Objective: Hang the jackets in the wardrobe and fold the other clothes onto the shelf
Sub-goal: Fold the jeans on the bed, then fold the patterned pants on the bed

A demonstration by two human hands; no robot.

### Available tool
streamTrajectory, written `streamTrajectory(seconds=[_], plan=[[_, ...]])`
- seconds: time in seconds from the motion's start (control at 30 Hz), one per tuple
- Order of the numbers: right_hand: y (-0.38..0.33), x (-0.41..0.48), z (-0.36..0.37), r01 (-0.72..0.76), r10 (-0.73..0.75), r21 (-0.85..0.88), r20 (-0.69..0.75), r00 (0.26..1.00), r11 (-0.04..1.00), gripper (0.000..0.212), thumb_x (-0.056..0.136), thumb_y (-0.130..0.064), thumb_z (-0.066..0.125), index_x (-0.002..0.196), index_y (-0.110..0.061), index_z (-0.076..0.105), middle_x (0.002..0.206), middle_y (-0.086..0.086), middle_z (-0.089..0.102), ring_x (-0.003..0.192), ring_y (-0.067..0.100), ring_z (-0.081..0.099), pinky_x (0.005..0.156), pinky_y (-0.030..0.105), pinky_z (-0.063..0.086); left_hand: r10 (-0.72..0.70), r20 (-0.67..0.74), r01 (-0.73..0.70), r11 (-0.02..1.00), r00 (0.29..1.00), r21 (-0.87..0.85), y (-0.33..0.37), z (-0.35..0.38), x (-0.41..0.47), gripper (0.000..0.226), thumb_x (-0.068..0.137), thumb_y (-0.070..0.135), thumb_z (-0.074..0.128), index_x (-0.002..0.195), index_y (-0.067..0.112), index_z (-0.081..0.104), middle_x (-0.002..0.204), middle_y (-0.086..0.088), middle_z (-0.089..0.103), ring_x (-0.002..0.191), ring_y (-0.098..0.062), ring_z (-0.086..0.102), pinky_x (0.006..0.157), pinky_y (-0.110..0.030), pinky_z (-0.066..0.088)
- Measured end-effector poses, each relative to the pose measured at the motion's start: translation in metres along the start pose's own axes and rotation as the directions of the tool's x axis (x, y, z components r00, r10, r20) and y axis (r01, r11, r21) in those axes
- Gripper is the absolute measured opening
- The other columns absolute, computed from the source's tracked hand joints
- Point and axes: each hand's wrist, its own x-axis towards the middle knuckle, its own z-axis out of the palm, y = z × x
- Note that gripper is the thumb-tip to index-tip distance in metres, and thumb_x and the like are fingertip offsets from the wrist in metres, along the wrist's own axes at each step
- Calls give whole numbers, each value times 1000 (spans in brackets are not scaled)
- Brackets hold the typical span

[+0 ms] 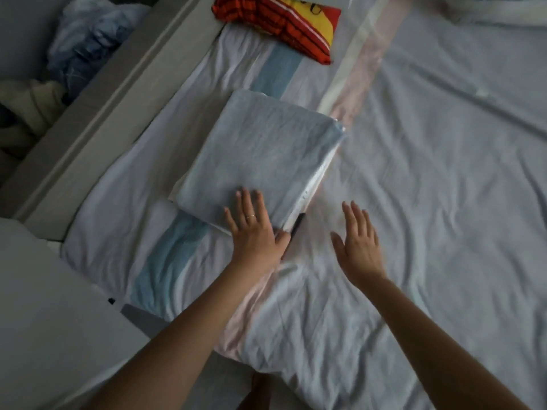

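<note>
Both bare forearms reach forward over the bed (429, 143), palms down. The left hand (255, 232) lies flat on the near corner of a folded pale blue garment (260, 155), its fingers straight and slightly spread on the cloth, the thumb out to the right at the garment's edge; a thin ring (251, 216) sits on one finger. The right hand (359, 247) is just beside it to the right, apart from the garment, fingers straight and a little fanned over the striped sheet (whether it touches the sheet or hovers just above cannot be told, and it is slightly blurred). It holds nothing.

The folded garment is a neat rectangle resting on the bed sheet, tilted so its long side runs up and to the right, with whiter layers showing along its right edge. Further up the bed, well apart from it, lies a red and yellow striped cloth (284, 22). Left of the bed frame (97, 119), a heap of bluish and cream clothes (77, 45) is piled.
</note>
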Motion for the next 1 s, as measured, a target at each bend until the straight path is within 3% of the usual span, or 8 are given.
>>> streamTrajectory(seconds=[0.17,0.27,0.47,0.6,0.73,0.8,0.9,1.0], plan=[[126,-127,-19,-229,228,9,24,973,973,62,90,-35,44,146,-13,29,149,16,34,138,36,31,108,48,33,488,290,-495,867,823,-55,121,51,-74,89,77,48,54,151,16,17,160,-12,-2,145,-25,-16,111,-54,-9],[207,-223,-45,-411,411,-19,3,911,911,64,87,-20,58,145,-8,33,147,19,35,137,38,32,108,49,34,531,542,-595,801,651,-71,200,93,-116,111,75,55,66,151,24,-8,149,0,-35,135,-22,-35,111,-59,-8],[310,-380,-114,-712,714,-53,30,700,700,68,83,-15,64,143,-10,33,147,14,34,134,34,37,106,43,32,449,805,-701,711,387,-60,334,152,-183,148,49,75,72,134,28,-40,132,-8,-55,121,-34,-49,95,-76,-13],[366,-416,-153,-798,813,153,-77,578,582,85,82,-26,72,148,-10,20,149,16,26,134,32,34,111,42,31,258,853,-641,759,454,112,381,166,-204,166,35,75,77,119,24,-56,115,-17,-66,109,-40,-57,91,-77,-16],[409,-385,-176,-544,976,839,137,172,-22,91,85,-41,68,149,-30,5,147,9,31,116,30,54,98,37,43,184,873,-640,749,453,174,390,165,-208,167,36,69,81,113,25,-60,112,-17,-67,106,-39,-58,95,-76,-13],[434,-375,-166,-412,956,877,291,44,-248,107,69,-59,74,148,-30,9,142,6,38,115,31,57,97,48,48,151,869,-633,744,471,214,391,168,-212,167,35,69,82,112,25,-61,112,-17,-68,107,-39,-57,95,-75,-13],[430,-354,-158,-529,977,823,206,-56,-204,86,82,-50,58,150,-20,14,146,8,36,134,29,38,111,40,31,158,852,-632,739,498,232,392,174,-213,168,35,69,82,111,25,-61,113,-17,-68,110,-40,-56,94,-75,-15],[388,-326,-143,-478,990,878,56,132,15,69,81,-20,46,145,-6,25,125,8,46,124,23,46,100,26,36,224,836,-650,736,501,192,386,180,-208,166,35,72,80,109,27,-62,116,-15,-67,112,-39,-56,93,-73,-18]])
